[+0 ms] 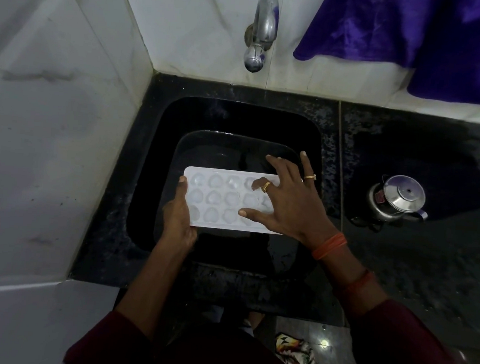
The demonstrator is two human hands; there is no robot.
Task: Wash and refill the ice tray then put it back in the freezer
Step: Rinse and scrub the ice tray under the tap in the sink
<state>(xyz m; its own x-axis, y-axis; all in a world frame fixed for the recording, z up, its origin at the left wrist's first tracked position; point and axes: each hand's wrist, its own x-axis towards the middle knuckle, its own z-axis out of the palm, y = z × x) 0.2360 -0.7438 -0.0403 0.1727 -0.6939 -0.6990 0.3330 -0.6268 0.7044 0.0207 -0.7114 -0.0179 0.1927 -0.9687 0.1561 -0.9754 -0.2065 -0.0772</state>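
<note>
A white ice tray (217,200) with rounded cells is held level over the black sink (149,158). My left hand (178,220) grips its left short edge, thumb on top. My right hand (285,202) lies spread over the tray's right part, fingers apart and touching the cells; it wears two gold rings and orange bangles at the wrist. The tray's right end is hidden under that hand. The chrome tap (260,29) juts from the wall above the sink, and no water stream shows.
A steel kettle (396,200) stands on the black counter (426,266) to the right of the sink. A purple cloth (413,37) hangs on the wall at the upper right. White tiled walls close off the left side and the back.
</note>
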